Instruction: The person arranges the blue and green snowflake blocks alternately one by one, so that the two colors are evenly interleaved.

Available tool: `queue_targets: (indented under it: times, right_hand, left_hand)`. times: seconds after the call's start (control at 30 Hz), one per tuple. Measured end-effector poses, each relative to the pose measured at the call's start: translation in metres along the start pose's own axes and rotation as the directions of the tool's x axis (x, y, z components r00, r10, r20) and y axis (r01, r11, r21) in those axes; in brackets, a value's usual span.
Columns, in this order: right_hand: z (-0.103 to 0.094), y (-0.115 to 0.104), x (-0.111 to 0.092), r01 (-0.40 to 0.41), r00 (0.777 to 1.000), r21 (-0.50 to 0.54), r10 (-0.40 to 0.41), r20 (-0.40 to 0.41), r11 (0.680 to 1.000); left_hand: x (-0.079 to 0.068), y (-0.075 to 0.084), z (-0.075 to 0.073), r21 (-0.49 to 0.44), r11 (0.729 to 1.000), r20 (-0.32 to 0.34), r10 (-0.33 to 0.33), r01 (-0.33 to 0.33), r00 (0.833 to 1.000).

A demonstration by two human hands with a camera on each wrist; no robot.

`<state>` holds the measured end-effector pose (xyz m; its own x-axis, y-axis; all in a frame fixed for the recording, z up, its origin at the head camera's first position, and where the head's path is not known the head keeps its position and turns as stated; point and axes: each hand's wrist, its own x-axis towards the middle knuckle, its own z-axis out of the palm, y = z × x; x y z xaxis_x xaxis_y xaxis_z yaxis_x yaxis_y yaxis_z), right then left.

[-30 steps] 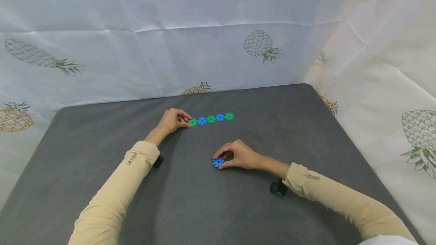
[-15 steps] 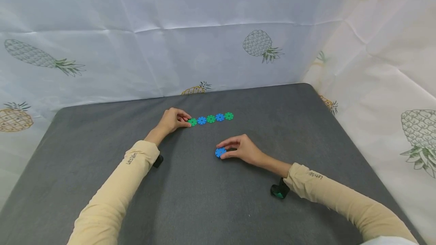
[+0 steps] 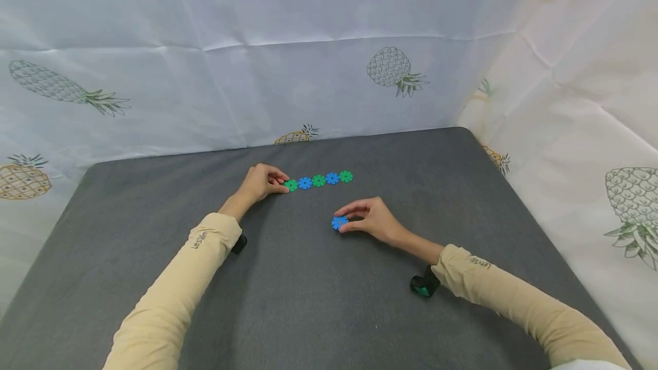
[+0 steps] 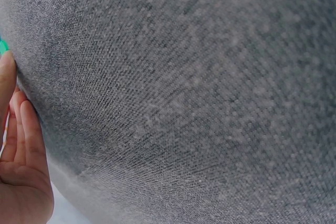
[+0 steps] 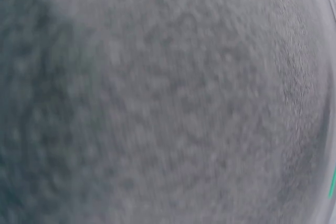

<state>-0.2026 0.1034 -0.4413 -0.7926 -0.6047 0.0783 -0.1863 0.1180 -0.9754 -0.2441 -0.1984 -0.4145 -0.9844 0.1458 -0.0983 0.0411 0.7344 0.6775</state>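
Near the back of the grey table, notched plastic discs form a straight row, green and blue by turns. My left hand (image 3: 262, 180) pinches the green disc (image 3: 291, 185) at the row's left end. Rightward from it follow a blue disc (image 3: 305, 183), a green disc (image 3: 319, 180), a blue disc (image 3: 332, 178) and a green disc (image 3: 346, 176). My right hand (image 3: 374, 220) holds a separate blue disc (image 3: 339, 222) by its edge, between thumb and fingers, nearer to me than the row. The left wrist view shows my left fingers beside a sliver of green disc; my right hand is outside the right wrist view.
The grey cloth-covered table (image 3: 288, 301) reaches back to a white curtain (image 3: 308, 90) printed with pineapples. Another curtain side hangs along the right edge. A small black camera (image 3: 424, 283) is strapped under my right wrist.
My right hand has carried the blue disc away from me and slightly right, closer to the row. My left hand and the row have stayed in place.
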Motion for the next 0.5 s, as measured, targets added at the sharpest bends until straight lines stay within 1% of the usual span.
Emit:
queue_targets:
  times: [0.17,0.3,0.5]
  right_hand:
    - [-0.007,0.002,0.001,-0.012,1.0,-0.007,0.012,-0.018,1.0]
    - [-0.012,0.004,0.001,-0.022,1.0,0.009,0.022,-0.022,1.0]
    - [-0.019,0.007,0.001,-0.038,0.999,0.005,0.038,-0.025,0.999]
  left_hand:
    - [0.001,-0.002,0.001,0.009,1.0,-0.007,0.008,-0.008,1.0]
    - [0.001,-0.003,0.002,0.01,1.0,-0.012,0.023,-0.023,1.0]
    - [0.001,-0.003,0.001,-0.003,1.0,-0.01,0.021,-0.021,1.0]
